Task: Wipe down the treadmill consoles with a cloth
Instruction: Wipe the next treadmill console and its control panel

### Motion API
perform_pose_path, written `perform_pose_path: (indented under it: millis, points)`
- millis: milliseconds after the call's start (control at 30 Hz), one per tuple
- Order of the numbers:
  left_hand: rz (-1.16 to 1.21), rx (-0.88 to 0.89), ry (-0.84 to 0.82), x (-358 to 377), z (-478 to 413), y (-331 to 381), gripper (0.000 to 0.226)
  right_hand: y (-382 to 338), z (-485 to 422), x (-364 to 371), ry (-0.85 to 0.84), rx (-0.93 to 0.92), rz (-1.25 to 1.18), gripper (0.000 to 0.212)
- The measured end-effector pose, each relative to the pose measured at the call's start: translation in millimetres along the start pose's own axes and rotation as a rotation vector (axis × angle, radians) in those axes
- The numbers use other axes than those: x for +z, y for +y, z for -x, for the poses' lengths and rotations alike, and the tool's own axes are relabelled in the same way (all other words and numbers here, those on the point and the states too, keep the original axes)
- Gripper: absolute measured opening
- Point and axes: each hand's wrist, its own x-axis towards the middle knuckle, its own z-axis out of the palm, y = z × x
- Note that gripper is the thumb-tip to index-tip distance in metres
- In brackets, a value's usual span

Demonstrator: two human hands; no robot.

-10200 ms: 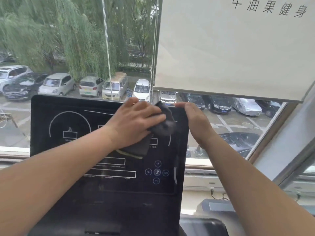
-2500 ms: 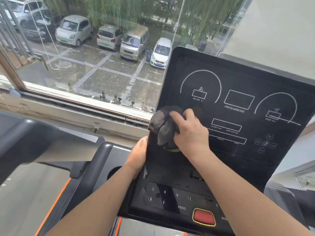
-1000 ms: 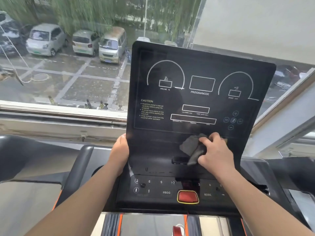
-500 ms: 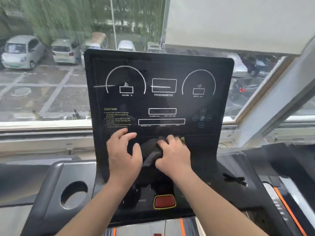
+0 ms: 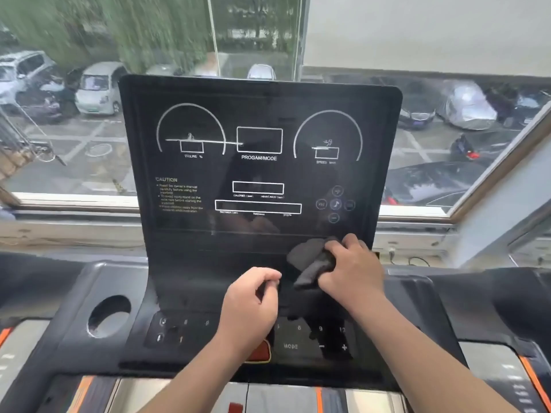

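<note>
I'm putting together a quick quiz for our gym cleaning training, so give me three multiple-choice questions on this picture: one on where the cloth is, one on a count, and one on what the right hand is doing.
1. Where is the dark grey crumpled cloth on the black treadmill console?
A. At its top left corner
B. At its lower right, below the round buttons
C. On the floor

2. How many white curved dial arcs are printed on the console?
A. Two
B. Three
C. Five

3. What is the right hand doing?
A. Gripping the cloth
B. Hanging open and empty
C. Pointing upward

Answers: B, the cloth lies just under the button cluster; A, one arc stands over INCLINE and one over SPEED; A, its fingers curl round the cloth.
</note>
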Motion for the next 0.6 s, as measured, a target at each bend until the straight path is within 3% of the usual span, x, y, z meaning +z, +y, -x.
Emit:
perform_pose_path:
  millis: [167,300,467,600]
  points:
    - [-0.026,-0.035,0.061,9,13,3,0.028,-36,-3,10,0.043,-0.195,0.105,0.05]
    - [-0.019,-0.081,0.123,8,19,11,0.029,-59,0,23,0.06,-0.34,0.119,0.052]
    - [0.022,-0.152,0.136,13,17,13,0.033,-18,-5,20,0.091,-0.317,0.107,0.059]
    - [0.108,-0.206,0.069,27,23,19,0.035,33,-3,15,0.059,-0.191,0.031,0.062]
